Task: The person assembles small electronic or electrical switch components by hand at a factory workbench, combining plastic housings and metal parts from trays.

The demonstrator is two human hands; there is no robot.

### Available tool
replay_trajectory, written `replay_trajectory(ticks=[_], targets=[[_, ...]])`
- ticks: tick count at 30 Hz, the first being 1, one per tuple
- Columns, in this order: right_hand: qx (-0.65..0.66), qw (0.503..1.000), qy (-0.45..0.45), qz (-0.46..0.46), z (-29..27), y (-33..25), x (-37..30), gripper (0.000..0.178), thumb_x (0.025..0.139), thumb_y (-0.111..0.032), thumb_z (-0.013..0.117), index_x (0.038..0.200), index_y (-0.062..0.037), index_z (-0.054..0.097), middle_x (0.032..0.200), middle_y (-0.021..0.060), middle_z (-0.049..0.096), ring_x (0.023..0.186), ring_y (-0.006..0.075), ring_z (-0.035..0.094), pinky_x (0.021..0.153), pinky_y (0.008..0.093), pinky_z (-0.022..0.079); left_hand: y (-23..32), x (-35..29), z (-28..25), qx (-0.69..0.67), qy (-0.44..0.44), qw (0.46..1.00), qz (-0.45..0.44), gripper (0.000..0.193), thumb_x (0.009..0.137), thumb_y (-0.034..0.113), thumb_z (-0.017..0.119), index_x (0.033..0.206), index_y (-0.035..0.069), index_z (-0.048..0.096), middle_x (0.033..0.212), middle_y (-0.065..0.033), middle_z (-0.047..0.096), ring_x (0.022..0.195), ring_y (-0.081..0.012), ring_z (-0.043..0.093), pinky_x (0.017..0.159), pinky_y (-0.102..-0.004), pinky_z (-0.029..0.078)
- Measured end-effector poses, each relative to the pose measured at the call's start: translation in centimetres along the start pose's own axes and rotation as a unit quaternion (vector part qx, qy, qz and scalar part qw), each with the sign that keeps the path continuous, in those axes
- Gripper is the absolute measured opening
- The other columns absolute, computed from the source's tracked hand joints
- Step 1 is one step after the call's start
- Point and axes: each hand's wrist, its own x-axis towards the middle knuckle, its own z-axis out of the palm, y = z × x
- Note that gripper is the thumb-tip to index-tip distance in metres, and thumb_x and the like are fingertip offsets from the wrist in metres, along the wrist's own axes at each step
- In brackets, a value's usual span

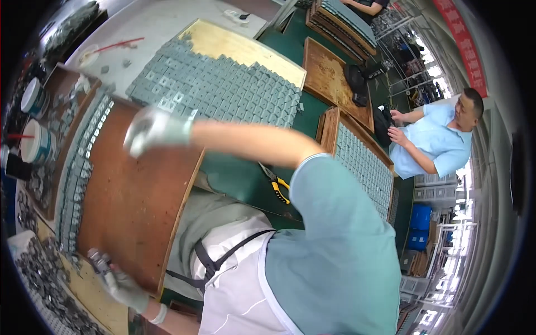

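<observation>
My right hand, in a pale work glove, is smeared by motion above the brown wooden board; its fingers do not show clearly. Gloved too, my left hand is at the board's lower left corner, its fingers closed around small grey metal parts. Along the board's left edge runs a row of small grey parts, the upper ones with bright white faces. Just beyond my right hand, a light wooden tray carries many similar grey pieces in close rows.
Yellow-handled pliers lie on the green table. White tubs stand at the left, above a heap of loose metal parts. Stacked trays and a filled tray are at the right, where a co-worker in light blue handles something black.
</observation>
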Motion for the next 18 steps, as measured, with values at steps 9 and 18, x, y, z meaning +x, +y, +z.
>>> replay_trajectory(ticks=[9, 18], targets=[[0.237, 0.966, -0.098, -0.005, 14.3, 1.3, -0.6, 0.029, 0.075, -0.007, 0.076, 0.103, -0.0017, 0.075, 0.096, 0.009, 0.076, 0.086, 0.011, 0.071, 0.078, 0.0252, 0.056, -3.4, -0.3, 8.3, -0.132, 0.064, 0.981, -0.126, 0.043, 0.098, 0.013, 0.054, 0.136, -0.007, 0.05, 0.13, -0.0128, 0.057, 0.115, -0.021, 0.057, 0.091, -0.0285, 0.048], [0.273, 0.959, -0.075, -0.023, 15.0, 1.6, -0.5, 0.031, 0.064, -0.004, 0.082, 0.093, 0.0026, 0.074, 0.095, 0.0126, 0.075, 0.085, 0.0205, 0.072, 0.077, 0.031, 0.057, -1.2, -0.6, 9.0, 0.007, 0.049, 0.988, -0.144, 0.038, 0.098, 0.014, 0.055, 0.13, -0.006, 0.057, 0.12, -0.0099, 0.063, 0.104, -0.0186, 0.061, 0.086, -0.0296, 0.049]])
